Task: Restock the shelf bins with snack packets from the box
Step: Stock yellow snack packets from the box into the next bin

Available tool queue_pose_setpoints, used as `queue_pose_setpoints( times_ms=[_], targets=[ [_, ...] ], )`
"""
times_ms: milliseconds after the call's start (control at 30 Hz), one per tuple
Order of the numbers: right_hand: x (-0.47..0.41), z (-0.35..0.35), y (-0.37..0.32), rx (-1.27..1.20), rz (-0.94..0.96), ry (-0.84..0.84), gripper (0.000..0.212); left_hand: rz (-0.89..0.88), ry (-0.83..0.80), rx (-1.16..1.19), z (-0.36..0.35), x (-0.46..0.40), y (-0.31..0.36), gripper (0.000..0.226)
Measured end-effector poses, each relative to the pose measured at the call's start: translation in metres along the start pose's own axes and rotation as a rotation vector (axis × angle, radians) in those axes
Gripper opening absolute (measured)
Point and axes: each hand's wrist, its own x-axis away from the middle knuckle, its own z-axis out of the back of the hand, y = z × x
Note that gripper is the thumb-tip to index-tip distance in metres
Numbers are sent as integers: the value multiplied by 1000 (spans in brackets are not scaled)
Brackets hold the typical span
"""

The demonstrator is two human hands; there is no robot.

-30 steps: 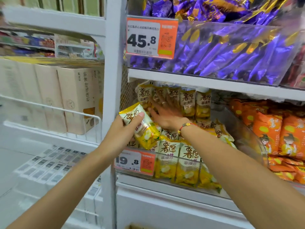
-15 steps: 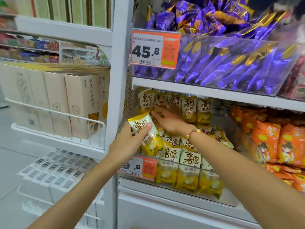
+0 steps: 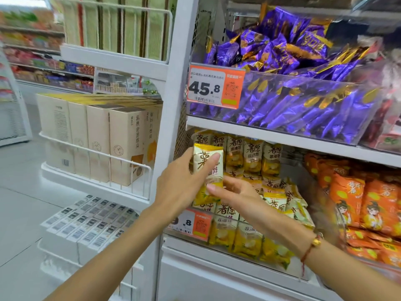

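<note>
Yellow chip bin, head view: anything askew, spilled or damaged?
Mildly untidy only. The back row of yellow packets stands upright, but those toward the right of the clear bin lie tilted and overlapping. The held packet, gripped by the left hand and right hand, looks intact. Nothing spilled.

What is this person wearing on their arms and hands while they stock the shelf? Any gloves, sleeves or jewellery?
No gloves and no sleeves show: both forearms are bare up to the picture's edge. The left hand and its wrist carry nothing. On the wrist of the right hand sits a thin red cord bracelet with a gold bead, a loose end of the cord hanging down. No rings or watch can be seen.
</note>
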Motion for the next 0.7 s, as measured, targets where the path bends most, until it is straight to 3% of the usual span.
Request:
queue_pose_setpoints(
  times_ms=[100,167,300,700],
  targets=[
    [-8,11,11,-102,-52,88,47,-289,221,-262,5,-3,-19,56],
    [-18,20,15,-132,-95,191,52,-379,355,-390,9,-5,-39,62],
    [-55,35,12,-11,-119,349,63,-295,326,-519,7,-8,-74,78],
    [-148,6,18,-13,-164,534,47,-315,319,-550,-5,-7,-89,73]
  ],
)
